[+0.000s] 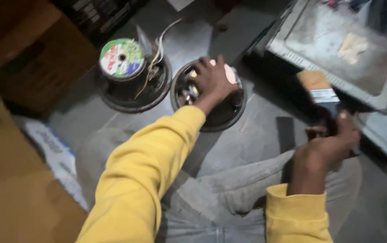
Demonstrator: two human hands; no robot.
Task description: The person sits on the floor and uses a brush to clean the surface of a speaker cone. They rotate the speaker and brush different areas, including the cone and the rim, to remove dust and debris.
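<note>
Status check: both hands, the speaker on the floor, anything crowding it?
Left hand resting on right speaker, face down. Right hand gripping paintbrush, bristles up. Second speaker with loose wires close beside the first; metal case to the right.

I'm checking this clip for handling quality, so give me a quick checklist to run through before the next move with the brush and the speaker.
1. Right hand grips the paintbrush firmly: ok, fingers closed round the handle.
2. Left hand steadies the near speaker: ok, it rests on top of it.
3. Brush bristles clear of the speaker: ok, held apart, near the metal tray.
4. Second speaker out of the way: ok, it sits beside, loose wires on it.
5. Near speaker lies flat on the floor: cannot tell, picture blurred.
</note>
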